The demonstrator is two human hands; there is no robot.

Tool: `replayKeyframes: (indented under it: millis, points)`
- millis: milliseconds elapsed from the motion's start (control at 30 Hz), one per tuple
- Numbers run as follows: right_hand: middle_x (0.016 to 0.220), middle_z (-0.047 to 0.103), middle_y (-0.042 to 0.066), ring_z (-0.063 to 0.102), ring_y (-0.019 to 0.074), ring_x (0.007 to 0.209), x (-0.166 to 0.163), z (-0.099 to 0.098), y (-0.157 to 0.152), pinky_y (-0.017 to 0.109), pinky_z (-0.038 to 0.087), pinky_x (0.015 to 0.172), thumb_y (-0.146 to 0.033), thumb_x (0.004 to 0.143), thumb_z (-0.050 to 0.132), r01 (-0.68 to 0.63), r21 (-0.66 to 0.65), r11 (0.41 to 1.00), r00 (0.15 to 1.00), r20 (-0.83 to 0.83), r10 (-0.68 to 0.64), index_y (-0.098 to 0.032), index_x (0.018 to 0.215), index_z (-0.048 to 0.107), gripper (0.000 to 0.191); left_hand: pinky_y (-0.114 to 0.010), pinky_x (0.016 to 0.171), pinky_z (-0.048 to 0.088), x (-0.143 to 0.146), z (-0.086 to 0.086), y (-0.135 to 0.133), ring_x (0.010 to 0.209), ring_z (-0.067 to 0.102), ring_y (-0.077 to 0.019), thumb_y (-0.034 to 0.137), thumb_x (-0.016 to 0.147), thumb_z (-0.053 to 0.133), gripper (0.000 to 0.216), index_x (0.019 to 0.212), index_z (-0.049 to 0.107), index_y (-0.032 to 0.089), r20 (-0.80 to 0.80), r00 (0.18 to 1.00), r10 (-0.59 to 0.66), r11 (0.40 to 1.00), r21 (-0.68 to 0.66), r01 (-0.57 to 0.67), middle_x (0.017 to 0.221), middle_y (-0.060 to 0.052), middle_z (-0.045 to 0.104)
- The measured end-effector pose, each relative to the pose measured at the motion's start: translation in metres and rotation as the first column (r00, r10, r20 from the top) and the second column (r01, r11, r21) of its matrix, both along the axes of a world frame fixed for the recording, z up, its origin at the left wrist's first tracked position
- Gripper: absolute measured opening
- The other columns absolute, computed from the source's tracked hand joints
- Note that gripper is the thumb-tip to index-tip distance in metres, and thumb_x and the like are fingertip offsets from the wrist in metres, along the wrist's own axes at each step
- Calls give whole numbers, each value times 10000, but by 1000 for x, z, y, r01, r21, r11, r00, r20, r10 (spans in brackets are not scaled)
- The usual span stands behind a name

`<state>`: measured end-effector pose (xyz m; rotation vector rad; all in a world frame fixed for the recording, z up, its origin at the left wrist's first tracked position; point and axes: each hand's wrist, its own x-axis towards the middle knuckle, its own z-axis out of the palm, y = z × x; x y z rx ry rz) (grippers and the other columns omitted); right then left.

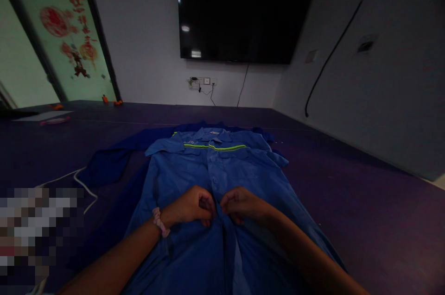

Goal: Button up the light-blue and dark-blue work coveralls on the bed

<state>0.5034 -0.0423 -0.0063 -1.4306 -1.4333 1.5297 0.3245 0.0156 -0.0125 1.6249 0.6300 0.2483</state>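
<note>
A blue short-sleeved work shirt (pixel 250 172) with a yellow-green stripe across its chest lies spread on the floor, collar away from me. Over its button front, my left hand (pixel 195 204), a pink band around the wrist, is closed with curled fingers on one front edge. From the other side my right hand (pixel 243 204) pinches the opposite edge of the placket. A small gap separates the two hands. Buttons (pixel 214 180) show above them; below, the front edges part slightly. My fingers partly hide what lies between them.
Under the shirt spreads a darker blue garment (pixel 111 163), one sleeve reaching left. A white cable (pixel 81 179) runs along the purple floor (pixel 347 184). A large screen (pixel 246 12) hangs on the far wall. Orange objects (pixel 111 100) lie by the glass door (pixel 66 45).
</note>
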Motion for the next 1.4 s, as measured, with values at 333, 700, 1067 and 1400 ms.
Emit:
replayKeyframes:
  millis: [333, 700, 1067, 1400]
  points:
    - [374, 497, -70, 470, 68, 328, -8, 3, -1, 144, 323, 323, -137, 557, 539, 122, -66, 990, 993, 0, -122, -136, 589, 559, 37, -246, 559, 461, 1, 0, -2, 523, 583, -121, 195, 547, 642, 162, 679, 594, 114, -10, 1000, 22, 1000, 13, -22, 580, 18, 617]
    - [377, 545, -41, 527, 81, 356, -8, 6, -3, 146, 394, 366, -119, 592, 548, 204, -127, 971, 973, -82, -215, -125, 613, 559, 24, -181, 498, 379, 3, 5, -12, 525, 550, -94, 127, 553, 586, 113, 664, 599, 121, -33, 994, 102, 976, 199, -93, 564, 30, 606]
    - [542, 646, 13, 612, 116, 514, 4, 3, -4, 222, 493, 531, -157, 504, 658, 30, -96, 995, 982, -181, -48, -101, 663, 639, 170, -189, 487, 365, 3, 2, -9, 492, 538, -96, 106, 528, 557, 102, 627, 571, 127, 8, 995, 103, 981, 163, -103, 532, 35, 597]
    - [491, 619, -28, 567, 98, 464, 2, -6, 0, 186, 435, 462, -99, 463, 662, 30, 23, 999, 999, -37, -30, -132, 605, 614, 153, -192, 502, 384, 3, 1, -9, 502, 557, -102, 138, 549, 581, 93, 641, 578, 129, 3, 996, 85, 991, 101, -85, 522, 37, 593]
